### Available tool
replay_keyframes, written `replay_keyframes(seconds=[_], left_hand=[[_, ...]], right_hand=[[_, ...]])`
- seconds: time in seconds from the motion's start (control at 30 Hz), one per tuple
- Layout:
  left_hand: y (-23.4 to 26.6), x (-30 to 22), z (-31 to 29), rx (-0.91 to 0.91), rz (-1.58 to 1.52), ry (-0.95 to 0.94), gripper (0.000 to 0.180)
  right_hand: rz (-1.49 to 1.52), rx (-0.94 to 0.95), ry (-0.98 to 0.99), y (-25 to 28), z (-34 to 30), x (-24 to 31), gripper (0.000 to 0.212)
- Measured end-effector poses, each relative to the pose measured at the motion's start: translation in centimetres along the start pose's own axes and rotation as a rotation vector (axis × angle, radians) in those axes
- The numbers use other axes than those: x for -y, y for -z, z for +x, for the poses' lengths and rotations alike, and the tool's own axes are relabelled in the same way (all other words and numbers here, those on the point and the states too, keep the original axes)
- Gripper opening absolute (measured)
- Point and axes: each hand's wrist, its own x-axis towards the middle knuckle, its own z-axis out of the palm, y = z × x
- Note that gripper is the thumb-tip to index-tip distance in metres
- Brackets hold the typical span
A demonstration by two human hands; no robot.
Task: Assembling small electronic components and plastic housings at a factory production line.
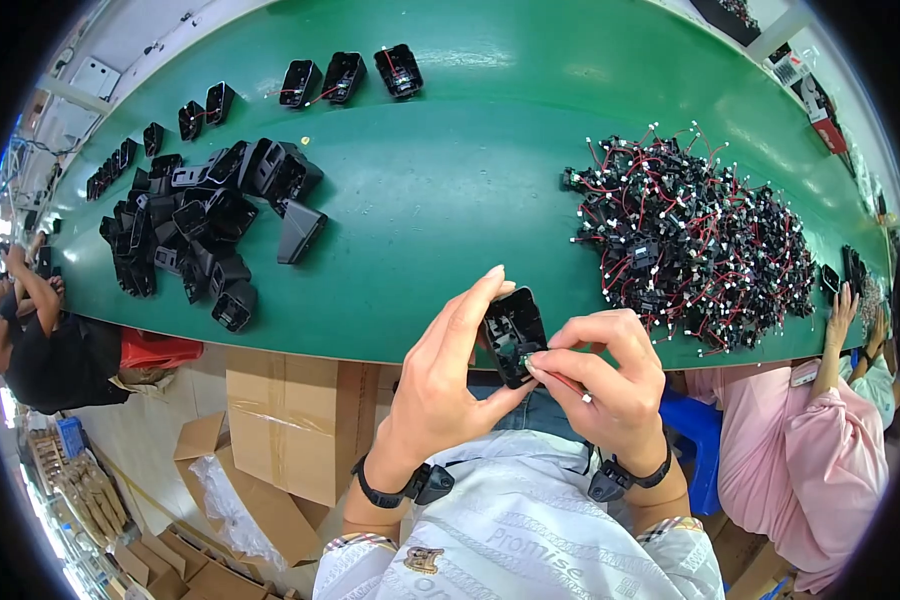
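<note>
My left hand (438, 375) is closed around a small black plastic housing (513, 325), its hollow side turned up, just off the table's near edge. Inside the housing some moulded parts show. My right hand (610, 375) pinches a small green part with red and black wires (568, 383) and a white plug at the housing's lower right corner. How far the part sits inside is hidden by my fingertips. A large heap of black parts with red wires and white plugs (695, 240) lies right of my hands.
Black housings (205, 215) are piled on the green table (440, 180) at the left. A row of housings (345, 78) runs along the far side. Cardboard boxes (285, 420) stand on the floor at left. A person in pink (770, 440) sits close on my right, by a blue stool (692, 440).
</note>
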Motion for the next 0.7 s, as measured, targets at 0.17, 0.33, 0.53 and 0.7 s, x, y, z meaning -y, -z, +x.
replay_keyframes(seconds=[0.17,0.33,0.53,0.7], left_hand=[[0.0,0.8,0.2,-0.03,0.103,-0.116,0.094],[0.4,0.8,0.4,0.022,0.004,-0.087,0.089],[0.9,0.8,0.9,0.128,-0.091,-0.062,0.085],[1.0,1.7,0.8,0.17,-0.194,-0.053,0.086]], right_hand=[[0.044,0.037,0.021,-0.5,0.1,-0.5,0.027],[0.269,0.105,-0.139,0.3,0.1,-0.5,0.021],[0.553,0.142,-0.297,0.4,-0.4,-1.2,0.017],[0.587,0.131,-0.337,0.2,-0.4,-1.0,0.015]])
